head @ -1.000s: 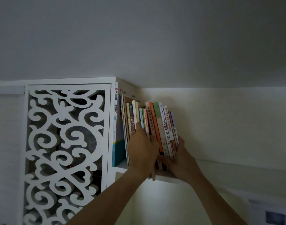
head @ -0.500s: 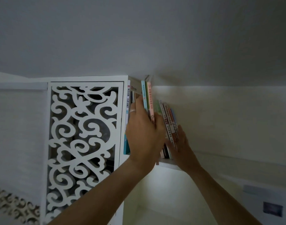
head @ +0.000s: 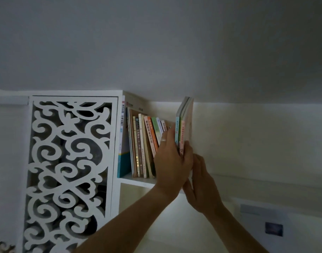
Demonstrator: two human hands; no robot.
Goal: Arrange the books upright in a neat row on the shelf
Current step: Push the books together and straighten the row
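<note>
Up high, I am looking at a white shelf (head: 138, 180) with a row of books (head: 143, 147) standing on it, most of them leaning a little. My left hand (head: 172, 161) is gripping a small bunch of thin books (head: 183, 128), its fingers (head: 170, 137) on one side and its thumb curled over the spines. The bunch is standing up tall at the right end of the row, apart from the others. My left hand is hiding the bottoms of these books and part of the row. My right hand (head: 202, 185) is lying behind them with fingers fairly straight; I cannot tell what it is touching. A white carved panel (head: 69, 170) is standing just left of the shelf. The light is dim, so the spine words are hard to read.
</note>
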